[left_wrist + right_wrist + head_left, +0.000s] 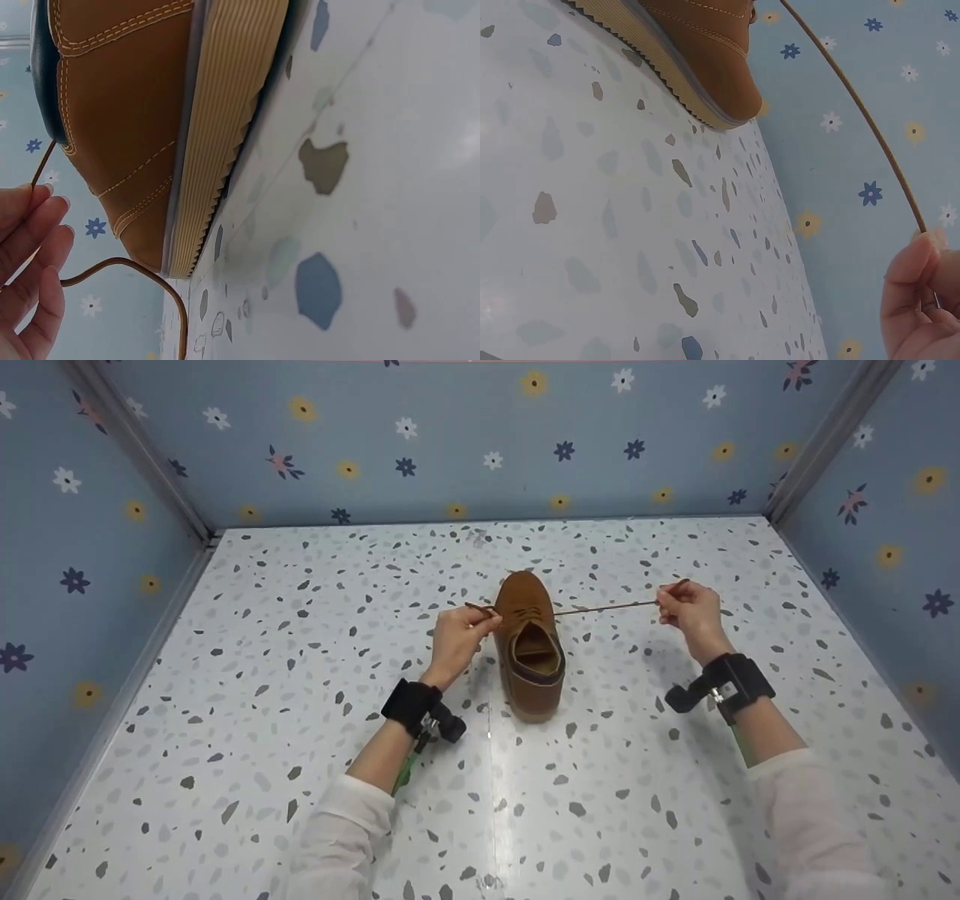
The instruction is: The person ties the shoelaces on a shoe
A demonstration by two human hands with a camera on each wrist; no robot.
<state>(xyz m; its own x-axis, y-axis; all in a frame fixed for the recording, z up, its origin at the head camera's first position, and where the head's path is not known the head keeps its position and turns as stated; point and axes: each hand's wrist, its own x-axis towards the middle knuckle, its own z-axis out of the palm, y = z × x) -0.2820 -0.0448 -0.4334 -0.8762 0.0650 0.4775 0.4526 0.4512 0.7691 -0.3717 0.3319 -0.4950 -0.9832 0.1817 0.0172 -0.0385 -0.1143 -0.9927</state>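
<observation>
A brown lace-up shoe [535, 701] stands on the speckled tabletop, toe pointing away from me. My left hand [457, 639] is close by the shoe's left side and pinches a brown shoelace [43, 163] between thumb and fingers. A loose length of that lace hangs in a curve below the fingers in the left wrist view. Out to the right, my right hand [694, 615] pinches the other lace end [606, 608], which runs nearly straight from the shoe's eyelets. In the right wrist view the shoe's toe [731, 82] shows, with its ridged pale sole on the table.
The white speckled table [300, 697] has a seam down its middle. Blue flowered panels [465, 427] stand along the back and both sides. Black wrist straps with small cameras [731, 686] sit on both forearms.
</observation>
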